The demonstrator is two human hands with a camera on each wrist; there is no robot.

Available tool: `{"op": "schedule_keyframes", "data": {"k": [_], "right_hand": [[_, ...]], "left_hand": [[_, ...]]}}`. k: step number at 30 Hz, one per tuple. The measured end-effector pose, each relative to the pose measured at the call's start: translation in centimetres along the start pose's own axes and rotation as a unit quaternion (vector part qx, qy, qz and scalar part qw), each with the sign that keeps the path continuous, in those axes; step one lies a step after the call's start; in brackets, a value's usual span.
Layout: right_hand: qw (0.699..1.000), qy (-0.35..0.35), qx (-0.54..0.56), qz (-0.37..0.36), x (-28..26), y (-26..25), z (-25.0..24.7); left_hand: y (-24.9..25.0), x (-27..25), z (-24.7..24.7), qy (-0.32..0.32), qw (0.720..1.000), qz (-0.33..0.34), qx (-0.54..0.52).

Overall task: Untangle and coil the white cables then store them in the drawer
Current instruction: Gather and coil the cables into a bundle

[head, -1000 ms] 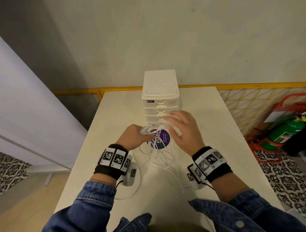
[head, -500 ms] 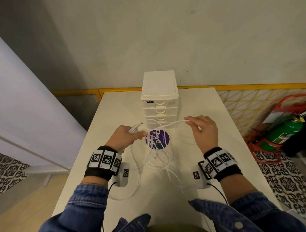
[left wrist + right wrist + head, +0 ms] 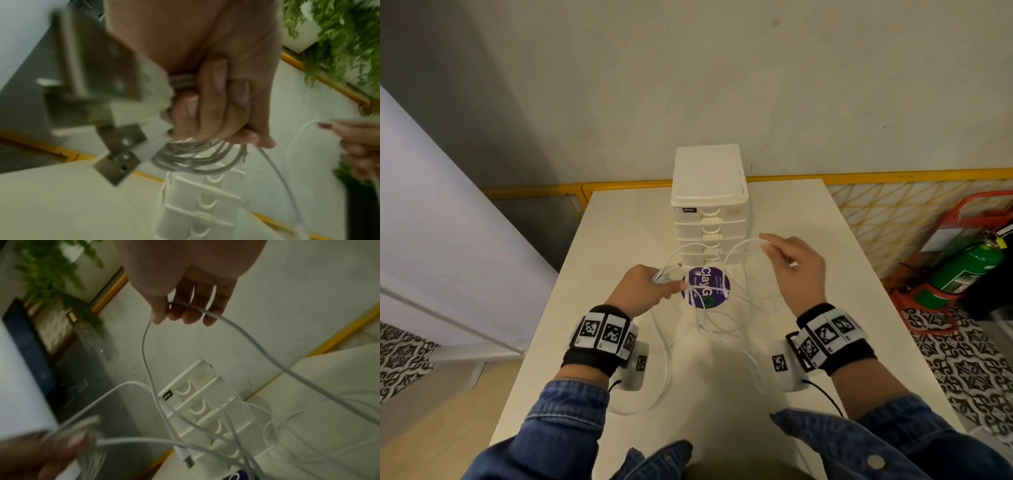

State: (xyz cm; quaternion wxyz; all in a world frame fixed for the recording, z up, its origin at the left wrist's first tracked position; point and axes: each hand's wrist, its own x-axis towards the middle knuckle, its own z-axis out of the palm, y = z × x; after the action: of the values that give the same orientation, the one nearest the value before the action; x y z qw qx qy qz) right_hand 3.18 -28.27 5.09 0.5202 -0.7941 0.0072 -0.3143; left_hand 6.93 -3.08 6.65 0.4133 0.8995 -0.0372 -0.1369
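Several thin white cables [image 3: 726, 322] lie tangled on the table in front of the white drawer unit [image 3: 709, 209]. My left hand [image 3: 643, 287] grips a bundle of coiled cable loops [image 3: 197, 159] with USB plugs [image 3: 121, 155] sticking out to its left. My right hand [image 3: 794, 263] is raised to the right of the drawers and pinches one cable strand [image 3: 185, 306] between thumb and fingers; that strand arcs back toward the left hand. All drawers look closed.
A round purple sticker [image 3: 705, 287] lies on the table [image 3: 825, 308] under the cables. A yellow railing [image 3: 893, 174] runs behind the table. A green fire extinguisher [image 3: 962, 270] in a red stand sits on the floor to the right.
My right hand left the drawer front, took a cable strand and drew it up and to the right. My left hand shifted slightly left, keeping hold of the bundle.
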Motion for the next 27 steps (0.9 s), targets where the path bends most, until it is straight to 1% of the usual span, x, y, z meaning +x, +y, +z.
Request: {"op": "schedule_keyframes", "data": {"k": [2, 3, 5, 6, 9, 10, 12, 14, 15, 17, 18, 19, 20, 22, 24, 25, 26, 27], "right_hand": [[0.997, -0.056, -0.027, -0.033, -0.5, -0.5, 1.2], [0.997, -0.063, -0.024, -0.045, -0.7, -0.8, 1.7], [0.998, -0.044, 0.004, -0.052, -0.5, -1.6, 1.9], [0.998, -0.028, 0.019, -0.052, -0.2, -1.9, 1.6], [0.999, 0.013, 0.023, -0.043, 0.8, -1.8, 0.4], [0.999, 0.025, 0.008, -0.034, 1.0, -1.3, 0.1], [0.997, 0.051, -0.050, 0.004, 1.0, 0.0, -0.5], [0.987, 0.071, -0.132, 0.063, 0.8, 1.7, -1.0], [0.978, 0.066, -0.173, 0.099, 0.6, 2.7, -1.2], [0.951, 0.015, -0.265, 0.160, 0.2, 4.0, -1.3], [0.939, -0.022, -0.298, 0.169, 0.0, 4.2, -1.1], [0.938, -0.054, -0.309, 0.150, -0.2, 4.0, -0.8], [0.947, -0.087, -0.291, 0.108, -0.3, 3.4, -0.4], [0.964, -0.181, -0.191, 0.027, -0.5, 1.4, 0.7], [0.951, -0.294, -0.091, 0.015, -1.0, -0.2, 2.4], [0.945, -0.320, -0.056, 0.024, -1.3, -0.5, 3.2], [0.945, -0.324, -0.030, 0.035, -1.5, -0.5, 3.8], [0.949, -0.314, -0.012, 0.040, -1.7, -0.3, 4.3]], "left_hand": [[0.7, 0.0, 0.8, -0.023, 0.999, 0.019, -0.032], [0.9, 0.1, 1.1, -0.033, 0.999, 0.021, -0.016], [0.7, 0.6, 1.3, -0.040, 0.998, 0.012, 0.044], [0.2, 0.9, 1.2, -0.040, 0.997, -0.003, 0.072], [-1.6, 1.2, 0.8, -0.043, 0.989, -0.069, 0.125], [-2.1, 1.1, 0.7, -0.043, 0.988, -0.088, 0.119], [-2.5, 0.8, 0.5, -0.044, 0.990, -0.115, 0.069], [-2.2, 0.4, 0.3, -0.064, 0.991, -0.117, 0.016], [-1.8, 0.1, 0.2, -0.084, 0.990, -0.117, -0.014], [-1.0, -0.1, 0.1, -0.131, 0.980, -0.117, -0.095], [-0.5, -0.1, 0.0, -0.154, 0.973, -0.110, -0.128], [0.0, -0.1, 0.0, -0.171, 0.969, -0.100, -0.145], [0.5, 0.0, 0.0, -0.180, 0.968, -0.088, -0.150], [1.5, 0.0, 0.3, -0.181, 0.970, -0.056, -0.151], [2.7, -0.2, 0.7, -0.183, 0.969, -0.025, -0.165], [3.3, -0.3, 0.8, -0.185, 0.966, -0.009, -0.180], [3.9, -0.5, 0.8, -0.185, 0.963, 0.007, -0.198], [4.4, -0.7, 0.7, -0.184, 0.958, 0.018, -0.220]]}}
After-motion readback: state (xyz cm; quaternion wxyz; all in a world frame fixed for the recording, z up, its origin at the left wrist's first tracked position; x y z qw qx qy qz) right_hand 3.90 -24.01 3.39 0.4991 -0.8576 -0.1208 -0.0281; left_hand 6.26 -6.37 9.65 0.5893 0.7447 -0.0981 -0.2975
